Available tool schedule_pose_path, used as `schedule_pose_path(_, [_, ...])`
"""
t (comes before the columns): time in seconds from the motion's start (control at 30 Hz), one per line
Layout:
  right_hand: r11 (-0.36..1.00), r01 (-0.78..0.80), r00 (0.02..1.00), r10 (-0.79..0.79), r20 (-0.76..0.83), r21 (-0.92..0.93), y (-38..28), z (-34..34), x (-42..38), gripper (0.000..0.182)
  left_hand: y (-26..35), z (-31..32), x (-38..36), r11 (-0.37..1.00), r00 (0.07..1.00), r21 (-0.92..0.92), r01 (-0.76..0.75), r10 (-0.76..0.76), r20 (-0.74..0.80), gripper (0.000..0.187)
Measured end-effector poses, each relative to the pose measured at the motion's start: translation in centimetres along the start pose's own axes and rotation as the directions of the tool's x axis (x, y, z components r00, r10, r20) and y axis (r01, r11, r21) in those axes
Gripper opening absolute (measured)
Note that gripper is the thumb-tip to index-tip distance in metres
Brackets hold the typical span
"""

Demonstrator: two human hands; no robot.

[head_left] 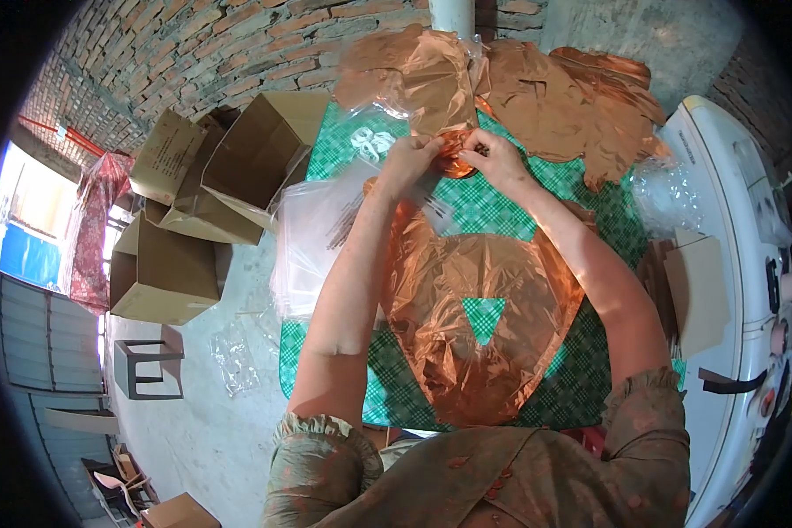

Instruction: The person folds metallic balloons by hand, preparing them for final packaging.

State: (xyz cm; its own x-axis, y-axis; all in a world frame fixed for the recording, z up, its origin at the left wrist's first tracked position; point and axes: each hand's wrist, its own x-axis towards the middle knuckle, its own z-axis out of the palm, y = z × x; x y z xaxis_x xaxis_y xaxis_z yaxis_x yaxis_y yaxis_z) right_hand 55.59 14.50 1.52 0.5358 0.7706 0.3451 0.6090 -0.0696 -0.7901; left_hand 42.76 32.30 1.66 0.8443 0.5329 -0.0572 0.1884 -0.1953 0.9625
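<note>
Head view, lower centre of the frame: a flat copper foil balloon shaped like a letter A lies on the green checked tablecloth, its triangular hole showing the cloth beneath. Both forearms run up over it. At upper centre the left hand and right hand meet, fingers closed in a pinch on the crumpled top end of the foil; how tightly each thumb presses cannot be told. Judging by this, the work is folding or rolling that end, and it goes best if both pinches stay close together and the sheet below stays flat, since foil creases and tears easily. Left of the hands lie clear plastic bags; beyond, more copper balloons are heaped, with cardboard boxes at upper left.
</note>
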Motion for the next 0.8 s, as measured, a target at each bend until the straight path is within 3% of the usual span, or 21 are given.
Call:
schedule_pose_path(0.13, [1.0,-0.022,0.999,0.022,-0.036,-0.001,-0.9,-0.3,0.3,0.017,0.9,-0.1,-0.7,0.986,0.994,-0.146,0.076,-0.062,0.095,0.037])
schedule_pose_path(0.33, [0.987,0.109,0.981,-0.125,-0.145,-0.117,0.0,0.7,1.3,0.014,1.2,-0.5,-1.1,0.994,0.99,0.106,-0.038,0.023,0.139,0.035])
schedule_pose_path(0.47, [0.937,0.183,0.952,-0.244,-0.184,-0.297,-0.3,1.0,1.3,0.012,1.6,0.0,-1.8,0.994,0.996,0.087,-0.058,0.052,0.07,0.029])
schedule_pose_path(0.57, [0.729,0.359,0.786,-0.573,-0.233,-0.582,-2.3,0.8,0.3,0.01,1.5,0.6,-1.4,0.999,1.0,0.014,-0.029,0.029,0.009,0.027])
schedule_pose_path(0.67, [0.631,0.539,0.788,-0.611,0.072,-0.558,-2.5,0.5,-1.2,0.009,-0.6,0.8,-0.2,0.999,0.999,-0.021,-0.044,0.043,-0.022,0.03])
schedule_pose_path(0.8, [0.629,0.562,0.796,-0.588,0.145,-0.538,-1.7,1.3,-1.8,0.009,-0.8,0.4,1.6,0.998,0.999,0.036,-0.052,0.052,-0.016,0.029])
